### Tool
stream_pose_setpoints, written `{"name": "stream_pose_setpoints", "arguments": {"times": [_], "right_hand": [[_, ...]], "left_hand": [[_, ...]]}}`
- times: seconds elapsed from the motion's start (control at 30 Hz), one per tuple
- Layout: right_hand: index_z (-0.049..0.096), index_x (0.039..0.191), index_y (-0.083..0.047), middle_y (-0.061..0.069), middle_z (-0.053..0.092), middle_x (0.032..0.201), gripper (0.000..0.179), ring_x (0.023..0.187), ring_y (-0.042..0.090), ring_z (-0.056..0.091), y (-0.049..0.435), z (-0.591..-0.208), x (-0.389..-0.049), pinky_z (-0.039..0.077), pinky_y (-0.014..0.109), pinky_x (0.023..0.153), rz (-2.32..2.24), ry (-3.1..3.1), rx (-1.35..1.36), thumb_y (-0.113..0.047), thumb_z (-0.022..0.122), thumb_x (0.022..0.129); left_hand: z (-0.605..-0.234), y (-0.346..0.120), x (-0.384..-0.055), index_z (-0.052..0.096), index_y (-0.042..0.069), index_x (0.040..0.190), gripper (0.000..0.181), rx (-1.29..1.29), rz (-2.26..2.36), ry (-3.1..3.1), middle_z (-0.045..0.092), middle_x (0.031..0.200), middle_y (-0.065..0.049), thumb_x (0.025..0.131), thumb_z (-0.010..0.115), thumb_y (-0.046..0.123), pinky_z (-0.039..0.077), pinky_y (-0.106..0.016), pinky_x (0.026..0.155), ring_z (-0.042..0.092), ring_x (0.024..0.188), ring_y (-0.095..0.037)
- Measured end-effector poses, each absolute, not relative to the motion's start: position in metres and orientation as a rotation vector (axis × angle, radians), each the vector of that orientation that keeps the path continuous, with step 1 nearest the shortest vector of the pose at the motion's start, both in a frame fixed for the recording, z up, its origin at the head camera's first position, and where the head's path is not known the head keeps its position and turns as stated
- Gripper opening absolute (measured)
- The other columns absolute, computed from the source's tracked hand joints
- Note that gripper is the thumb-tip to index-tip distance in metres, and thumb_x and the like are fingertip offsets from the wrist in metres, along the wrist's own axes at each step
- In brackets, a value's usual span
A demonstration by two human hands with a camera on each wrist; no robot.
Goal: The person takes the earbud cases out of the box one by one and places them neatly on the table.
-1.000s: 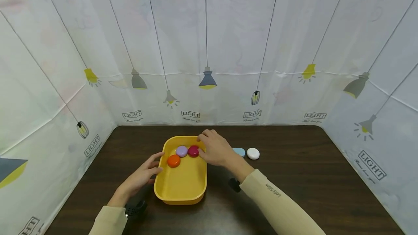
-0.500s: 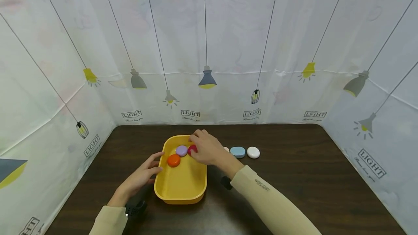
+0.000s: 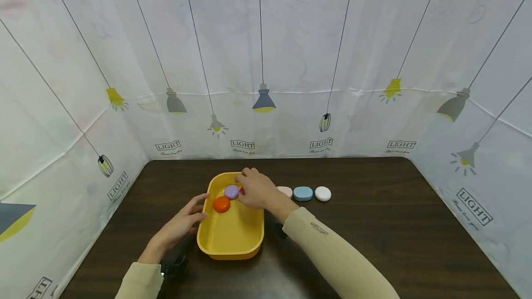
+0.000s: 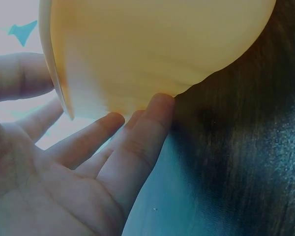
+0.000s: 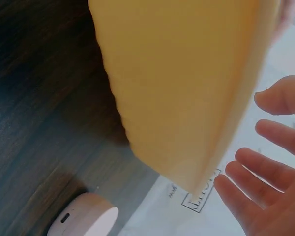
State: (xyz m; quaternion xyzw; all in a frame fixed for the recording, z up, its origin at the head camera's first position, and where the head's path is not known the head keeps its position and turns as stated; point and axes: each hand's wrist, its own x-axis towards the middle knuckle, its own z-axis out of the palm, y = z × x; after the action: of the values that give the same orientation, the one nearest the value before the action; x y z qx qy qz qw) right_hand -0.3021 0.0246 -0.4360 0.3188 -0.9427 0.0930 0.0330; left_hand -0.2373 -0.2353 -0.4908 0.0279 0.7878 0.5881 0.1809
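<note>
A yellow plastic bin (image 3: pixel 230 239) stands on the dark table. My left hand (image 3: pixel 176 227) is at its left side, and in the left wrist view its fingers (image 4: pixel 137 142) lie fairly straight against the outer wall. My right hand (image 3: pixel 258 192) hovers over the bin's far right corner. In the right wrist view its spread fingers (image 5: pixel 263 169) hold nothing. Inside the bin lie a round orange piece (image 3: pixel 221 204) and a lilac one (image 3: pixel 231 192). A red piece (image 3: pixel 242 191) beside them is mostly hidden by my right hand.
Right of the bin, a pale pink rounded piece (image 3: pixel 285 191), a light blue oblong one (image 3: pixel 303 193) and a white round one (image 3: pixel 323 194) lie in a row. Small dark slot on the pink piece (image 5: pixel 86 216). Lamp-printed white curtains (image 3: pixel 299 119) enclose the table.
My right hand has shifted left, farther over the bin, covering more of the red piece. The blue and pink pieces have come into view behind it. My left hand stays put.
</note>
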Motion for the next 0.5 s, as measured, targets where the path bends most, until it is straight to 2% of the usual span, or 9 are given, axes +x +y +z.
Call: {"name": "stream_pose_setpoints", "arguments": {"times": [0.23, 0.5], "right_hand": [[0.063, 0.126, -0.017, 0.005, 0.056, 0.118, 0.036, 0.103, 0.022, 0.05, 0.019, -0.445, -0.308, 0.051, 0.034, 0.091, 0.166, -2.943, 0.985, -0.028, 0.067, 0.092], [0.063, 0.125, -0.016, 0.007, 0.059, 0.122, 0.034, 0.116, 0.026, 0.054, 0.016, -0.455, -0.314, 0.048, 0.04, 0.104, 0.147, -2.944, 0.99, -0.027, 0.066, 0.092]], "left_hand": [[-0.492, -0.235, -0.237, 0.029, 0.025, 0.159, 0.06, 0.086, 1.66, 2.226, 0.032, 0.159, -0.022, 0.105, 0.054, 0.02, 0.045, -0.063, 0.103, 0.044, 0.138, -0.041], [-0.492, -0.235, -0.238, 0.029, 0.025, 0.159, 0.06, 0.087, 1.67, 2.222, 0.032, 0.159, -0.022, 0.105, 0.054, 0.02, 0.045, -0.063, 0.102, 0.043, 0.138, -0.041]]}}
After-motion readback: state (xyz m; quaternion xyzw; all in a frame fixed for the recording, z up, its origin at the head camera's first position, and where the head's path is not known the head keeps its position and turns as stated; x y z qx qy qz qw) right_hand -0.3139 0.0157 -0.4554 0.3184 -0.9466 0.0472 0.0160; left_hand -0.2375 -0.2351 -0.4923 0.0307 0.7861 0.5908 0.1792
